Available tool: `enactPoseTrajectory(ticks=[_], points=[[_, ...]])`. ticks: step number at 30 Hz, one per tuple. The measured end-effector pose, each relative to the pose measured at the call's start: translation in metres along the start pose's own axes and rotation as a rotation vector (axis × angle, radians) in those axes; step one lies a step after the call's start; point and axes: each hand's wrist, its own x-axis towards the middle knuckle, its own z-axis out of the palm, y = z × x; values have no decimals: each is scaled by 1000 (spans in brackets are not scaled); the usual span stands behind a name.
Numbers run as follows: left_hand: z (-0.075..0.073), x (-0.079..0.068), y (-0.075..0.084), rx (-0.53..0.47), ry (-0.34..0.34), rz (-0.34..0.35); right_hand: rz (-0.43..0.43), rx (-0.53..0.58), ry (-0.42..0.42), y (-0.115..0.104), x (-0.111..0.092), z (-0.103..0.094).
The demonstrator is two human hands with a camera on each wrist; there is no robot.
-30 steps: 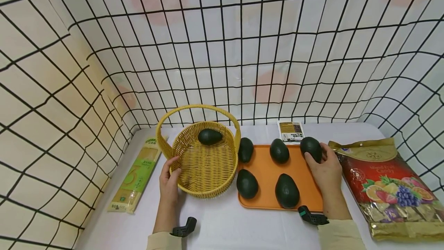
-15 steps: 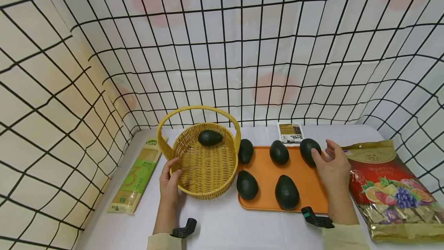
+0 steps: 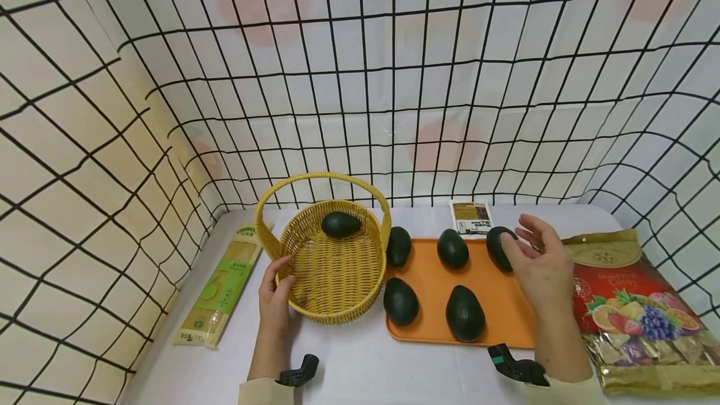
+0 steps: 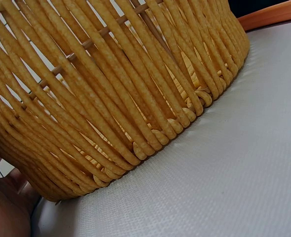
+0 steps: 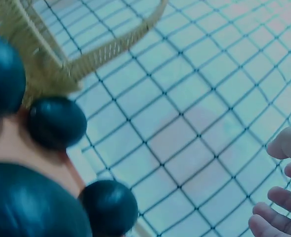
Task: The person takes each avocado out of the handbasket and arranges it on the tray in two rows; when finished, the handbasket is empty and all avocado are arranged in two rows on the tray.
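My left hand (image 3: 274,295) holds the near left rim of a yellow wicker basket (image 3: 337,317), thumb and fingers over its edge. In the left wrist view the woven wall (image 4: 120,98) fills most of the frame, with part of the hand (image 4: 7,202) at lower left. One dark green avocado (image 3: 341,224) lies inside, towards the back. My right hand (image 3: 544,267), fingers spread and holding nothing, is beside the back right avocado (image 3: 497,249) and partly overlaps it. This avocado is at the back right of an orange tray (image 3: 430,292). The right wrist view shows loosely bent fingers (image 5: 278,195).
Several more avocados, such as the front one (image 3: 465,314), lie on the tray. A noodle pack (image 3: 222,286) lies left of the basket, a candy bag (image 3: 641,305) at far right. A small sachet (image 3: 471,217) sits behind the tray; a black grid (image 3: 360,105) encloses the back.
My right hand has let go of the back right avocado and drawn away to the right, its fingers opening. The avocado stays on the tray. My left hand has stayed on the basket.
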Motion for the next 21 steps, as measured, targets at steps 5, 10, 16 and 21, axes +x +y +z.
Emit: enactPoseTrajectory(ticks=[5,10,16,21], points=[[0,0,-1,-21,-2,15,-82,54,-61,-15,-13,5],[1,0,-1,-30,0,14,-184,166,-157,-22,-24,15],[1,1,1,-24,0,3,-255,205,-255,-32,-38,24],[0,1,-1,-23,-1,4,-291,216,-329,-39,-51,33]])
